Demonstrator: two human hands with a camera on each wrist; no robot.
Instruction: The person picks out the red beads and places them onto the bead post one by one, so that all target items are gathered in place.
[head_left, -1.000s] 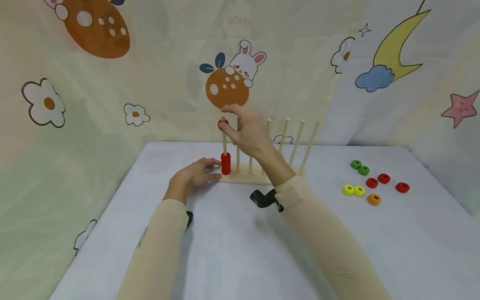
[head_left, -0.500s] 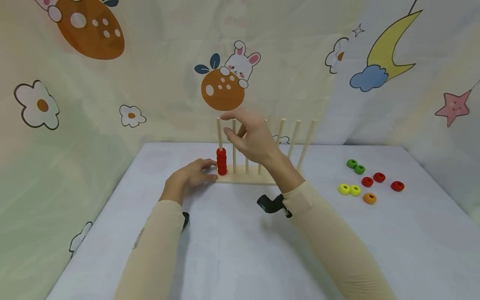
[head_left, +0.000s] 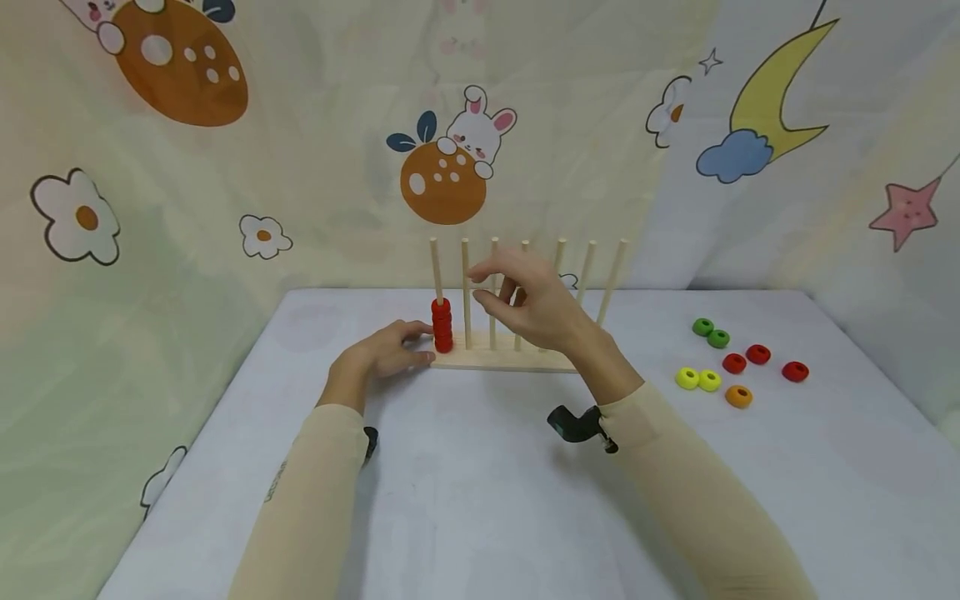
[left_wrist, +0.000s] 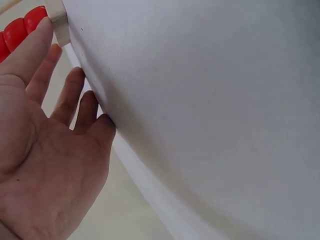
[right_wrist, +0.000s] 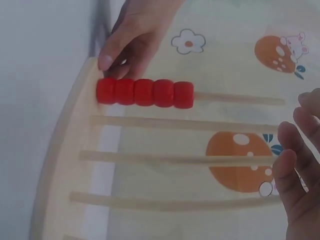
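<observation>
A wooden peg rack [head_left: 495, 360] with several upright pegs stands at the back of the table. Five is not stated here; several red beads [head_left: 442, 327] are stacked on its leftmost peg, and the right wrist view shows the same red beads [right_wrist: 144, 92] packed against the base. My left hand [head_left: 386, 348] touches the rack's left end, thumb and index finger extended to its corners. In the left wrist view that hand [left_wrist: 55, 130] has its other fingers loosely spread. My right hand [head_left: 536, 300] is raised in front of the middle pegs, fingers loosely curved with nothing between them.
Loose beads lie on the table to the right of the rack: green ones [head_left: 718, 338], yellow ones [head_left: 709, 381], an orange one [head_left: 738, 397] and several red ones [head_left: 796, 372]. A patterned cloth [head_left: 337, 167] hangs close behind the rack.
A red bead, earlier near the top of the leftmost peg at my right fingertips, has dropped onto the stack. My right hand has moved away to the right and down. The left hand stays.
</observation>
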